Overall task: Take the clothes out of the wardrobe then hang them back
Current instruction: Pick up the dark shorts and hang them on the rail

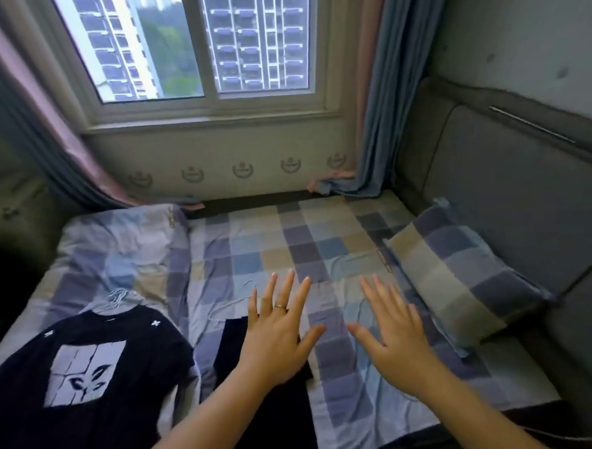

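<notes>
The bed sheet [288, 238] and pillow [462, 277] are checked in blue, purple, grey and beige. The T-shirt [143, 404] is black, printed with a white cracked panel and small white crosses. A second garment [281, 424] is plain dark. The curtains [384, 99] are coloured blue-grey and pink.

T-shirt [86, 369] lies on bed [289, 245], left of trousers [277, 414]; pillow [462, 277] at right

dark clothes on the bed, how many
2. A printed black t-shirt lies left on the bed; a plain dark garment lies beside it, partly behind the left hand. Others may be off-frame.
</notes>
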A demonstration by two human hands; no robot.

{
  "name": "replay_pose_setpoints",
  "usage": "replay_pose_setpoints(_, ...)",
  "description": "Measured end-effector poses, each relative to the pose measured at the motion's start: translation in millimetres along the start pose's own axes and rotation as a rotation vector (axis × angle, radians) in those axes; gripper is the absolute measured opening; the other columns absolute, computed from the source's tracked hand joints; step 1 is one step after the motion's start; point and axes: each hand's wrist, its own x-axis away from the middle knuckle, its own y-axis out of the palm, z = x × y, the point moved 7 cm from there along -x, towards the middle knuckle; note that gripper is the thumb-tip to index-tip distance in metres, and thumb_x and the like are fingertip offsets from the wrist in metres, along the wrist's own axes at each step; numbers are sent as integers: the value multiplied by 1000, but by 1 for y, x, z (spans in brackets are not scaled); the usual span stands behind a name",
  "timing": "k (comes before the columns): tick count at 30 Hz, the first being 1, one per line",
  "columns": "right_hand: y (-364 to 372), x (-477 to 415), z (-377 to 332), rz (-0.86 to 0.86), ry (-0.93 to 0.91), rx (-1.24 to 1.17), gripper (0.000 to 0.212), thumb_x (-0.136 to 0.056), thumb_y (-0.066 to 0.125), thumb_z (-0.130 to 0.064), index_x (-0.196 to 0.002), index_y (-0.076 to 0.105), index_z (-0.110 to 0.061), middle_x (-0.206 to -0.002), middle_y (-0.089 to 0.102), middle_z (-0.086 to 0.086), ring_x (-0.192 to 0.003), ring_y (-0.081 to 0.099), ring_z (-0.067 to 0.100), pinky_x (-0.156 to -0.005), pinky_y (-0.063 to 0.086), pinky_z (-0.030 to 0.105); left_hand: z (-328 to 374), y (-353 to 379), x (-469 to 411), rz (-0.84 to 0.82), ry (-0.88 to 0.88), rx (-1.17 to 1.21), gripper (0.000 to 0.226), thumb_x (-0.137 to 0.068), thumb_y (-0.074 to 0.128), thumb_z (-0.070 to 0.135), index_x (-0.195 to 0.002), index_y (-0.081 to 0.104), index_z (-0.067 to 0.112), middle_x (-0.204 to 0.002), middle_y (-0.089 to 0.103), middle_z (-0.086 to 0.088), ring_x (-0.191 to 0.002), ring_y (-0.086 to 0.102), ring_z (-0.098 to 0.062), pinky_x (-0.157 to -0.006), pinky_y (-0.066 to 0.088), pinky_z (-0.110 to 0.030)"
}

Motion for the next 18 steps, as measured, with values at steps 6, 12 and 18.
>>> replay_pose_setpoints(6,55,-93,19,-199,-41,0,79,-80,15,-79,-149,-11,-51,-161,-14,-20,-148,-16,8,-120,-2,48,-80,46,-22,-117,-345,27,84,-82,3,76,-156,-6,37,-165,-15,6,-149,-21,-21,-121,-8,-48)
replay_pose_setpoints(12,112,-152,32,-402,-54,8,70,-94,27,-67,-150,-8,-47,-162,-10,-15,-149,-14,10,-120,-2,49,-141,87,-25,-217,-599,122,80,-88,16,73,-157,2,35,-166,-2,4,-152,-12,-21,-122,-3,-49)
replay_pose_setpoints(18,162,-190,39,-503,2,19,69,-98,34,-57,-153,-6,-44,-163,-7,-12,-150,-13,14,-120,-1,50,-193,124,-35,-288,-728,199,69,-98,30,62,-158,8,34,-166,4,5,-152,-8,-19,-122,3,-47)
